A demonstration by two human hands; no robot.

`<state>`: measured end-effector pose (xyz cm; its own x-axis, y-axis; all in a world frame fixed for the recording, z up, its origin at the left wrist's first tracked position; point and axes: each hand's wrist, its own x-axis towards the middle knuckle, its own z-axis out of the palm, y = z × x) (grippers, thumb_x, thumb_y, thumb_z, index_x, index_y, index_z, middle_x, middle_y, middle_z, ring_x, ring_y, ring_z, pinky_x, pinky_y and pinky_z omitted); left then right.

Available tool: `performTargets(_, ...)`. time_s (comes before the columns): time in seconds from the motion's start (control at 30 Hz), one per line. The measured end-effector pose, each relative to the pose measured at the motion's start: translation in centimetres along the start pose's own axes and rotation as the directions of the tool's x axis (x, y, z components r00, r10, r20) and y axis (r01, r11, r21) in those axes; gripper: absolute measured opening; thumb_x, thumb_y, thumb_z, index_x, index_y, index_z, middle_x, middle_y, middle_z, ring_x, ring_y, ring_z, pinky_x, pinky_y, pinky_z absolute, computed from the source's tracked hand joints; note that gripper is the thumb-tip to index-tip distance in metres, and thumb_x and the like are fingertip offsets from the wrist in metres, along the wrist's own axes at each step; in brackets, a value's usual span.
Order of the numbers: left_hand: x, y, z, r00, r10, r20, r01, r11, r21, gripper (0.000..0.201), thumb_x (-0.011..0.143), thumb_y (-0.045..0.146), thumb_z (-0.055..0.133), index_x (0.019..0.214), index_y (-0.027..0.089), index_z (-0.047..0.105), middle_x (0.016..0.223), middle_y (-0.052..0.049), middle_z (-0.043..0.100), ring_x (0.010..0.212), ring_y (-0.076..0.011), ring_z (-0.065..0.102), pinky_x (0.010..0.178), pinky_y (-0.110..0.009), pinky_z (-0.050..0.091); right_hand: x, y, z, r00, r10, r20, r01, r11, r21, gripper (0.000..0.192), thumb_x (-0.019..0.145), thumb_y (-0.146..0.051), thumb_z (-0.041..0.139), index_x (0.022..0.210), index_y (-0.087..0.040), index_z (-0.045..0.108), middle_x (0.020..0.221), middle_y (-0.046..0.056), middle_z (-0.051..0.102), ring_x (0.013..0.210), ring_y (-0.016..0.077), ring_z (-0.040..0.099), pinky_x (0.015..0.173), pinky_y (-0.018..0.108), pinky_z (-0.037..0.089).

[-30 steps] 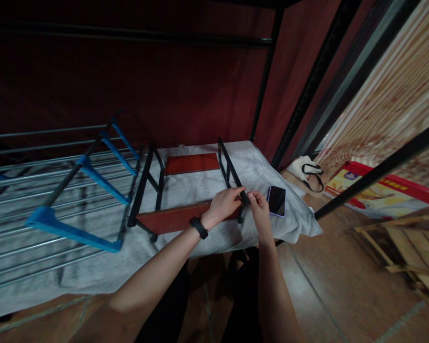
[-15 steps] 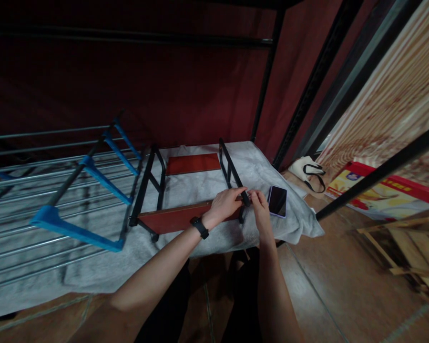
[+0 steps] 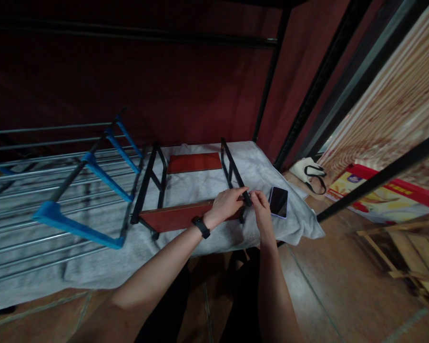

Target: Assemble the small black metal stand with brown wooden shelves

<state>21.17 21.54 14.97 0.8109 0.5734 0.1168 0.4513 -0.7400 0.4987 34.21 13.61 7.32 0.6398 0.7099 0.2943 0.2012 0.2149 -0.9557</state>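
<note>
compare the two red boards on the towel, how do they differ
The near board stands on edge between the black side frames, with the left hand on its right end; the far board lies flat, loose and untouched. The near board looks longer. Both are reddish-brown and rest over the grey towel.

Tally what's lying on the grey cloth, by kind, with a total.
Black metal side frames: 2
Reddish-brown boards: 2
Phones: 1
Total: 5

The left hand rests on the near board's end; the right hand pinches the right frame there.
</note>
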Motion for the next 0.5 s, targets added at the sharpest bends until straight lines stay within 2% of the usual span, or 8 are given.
performTargets(0.1, -0.01, -0.05, 0.07, 1.000, 0.001, -0.009, -0.001, 1.000, 0.004, 0.052, 0.090, 0.022, 0.058, 0.141, 0.031, 0.053, 0.135, -0.001, 0.063, 0.122, -0.0221, 0.061, 0.101, -0.033, 0.047, 0.26, 0.07, -0.29, 0.998, -0.018, 0.064, 0.016, 1.000, 0.024, 0.026, 0.086, -0.048, 0.057, 0.087, -0.022, 0.060, 0.082, 0.000, 0.059, 0.080, 0.0177, 0.054, 0.076, 0.030, 0.043)
performTargets(0.3, 0.00, 0.04, 0.15, 1.000, -0.010, -0.010, 0.010, 1.000, 0.005, 0.052, 0.090, 0.022, 0.058, 0.141, 0.031, 0.053, 0.137, 0.000, 0.062, 0.123, -0.0215, 0.059, 0.103, -0.033, 0.046, 0.00, 0.33, 0.34, 1.000, -0.001, -0.014, -0.002, 0.987, -0.159, 0.034, 0.091, -0.052, 0.047, 0.073, -0.024, 0.052, 0.067, -0.002, 0.049, 0.067, 0.0168, 0.046, 0.067, 0.030, 0.038)
performTargets(0.4, -0.03, 0.21, -0.01, 1.000, -0.025, 0.004, 0.025, 1.000, 0.002, 0.052, 0.090, 0.021, 0.057, 0.141, 0.031, 0.052, 0.137, 0.000, 0.062, 0.124, -0.0211, 0.059, 0.103, -0.032, 0.046, -0.10, 0.20, 0.43, 0.999, 0.015, -0.033, -0.018, 0.996, -0.090, 0.034, 0.092, -0.054, 0.046, 0.077, -0.024, 0.055, 0.072, -0.001, 0.053, 0.070, 0.0175, 0.049, 0.069, 0.031, 0.040)
performTargets(0.5, -0.11, 0.36, -0.23, 1.000, -0.021, 0.010, 0.021, 1.000, -0.004, 0.052, 0.090, 0.022, 0.057, 0.141, 0.032, 0.052, 0.137, 0.000, 0.062, 0.123, -0.0216, 0.059, 0.102, -0.033, 0.047, 0.03, 0.05, 0.10, 1.000, 0.006, 0.007, -0.006, 1.000, 0.026, 0.029, 0.088, -0.051, 0.053, 0.089, -0.023, 0.060, 0.084, 0.001, 0.060, 0.082, 0.0185, 0.055, 0.078, 0.032, 0.044)
